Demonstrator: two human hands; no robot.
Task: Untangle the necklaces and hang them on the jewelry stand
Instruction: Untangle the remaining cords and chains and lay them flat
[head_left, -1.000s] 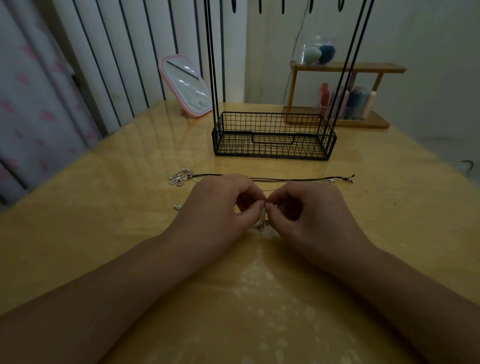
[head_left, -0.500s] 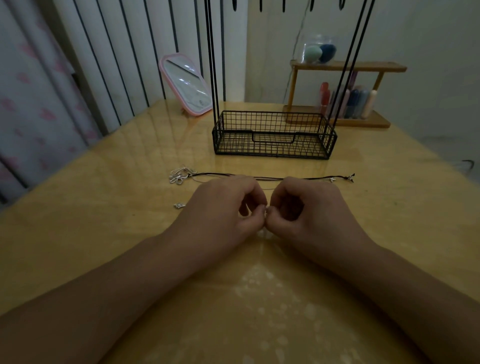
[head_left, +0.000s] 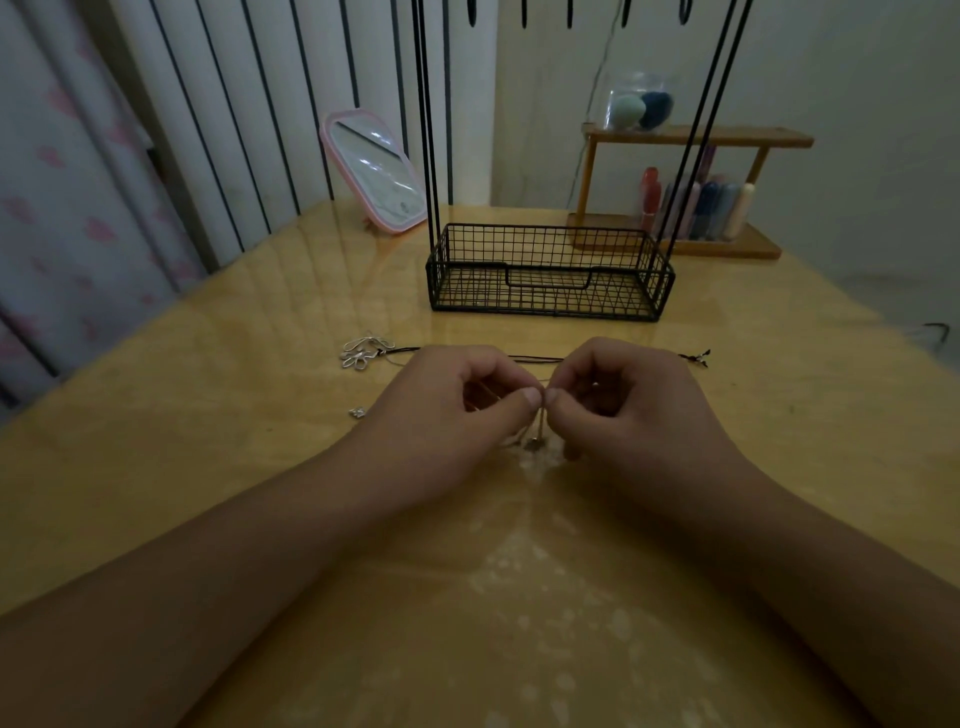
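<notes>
My left hand (head_left: 447, 415) and my right hand (head_left: 634, 415) meet at their fingertips in the middle of the table, both pinching a thin silver chain necklace (head_left: 539, 431) whose small pendant dangles just above the tabletop. Behind the hands lies a black cord necklace (head_left: 535, 357), stretched left to right, its silver chain bundle (head_left: 361, 352) at the left end and a clasp (head_left: 698, 357) at the right. The black wire jewelry stand (head_left: 550, 306) stands farther back, its basket base empty and its uprights rising out of view; hooks show at the top edge.
A small silver piece (head_left: 357, 413) lies loose left of my left hand. A pink-framed mirror (head_left: 376, 171) leans at the back left. A wooden shelf (head_left: 696, 140) with cosmetics stands at the back right. Striped wall and curtain border the table's left side.
Both hands have lifted slightly and the chain with its pendant now hangs visibly between the thumbs, where half a second ago it was hidden against the table.
</notes>
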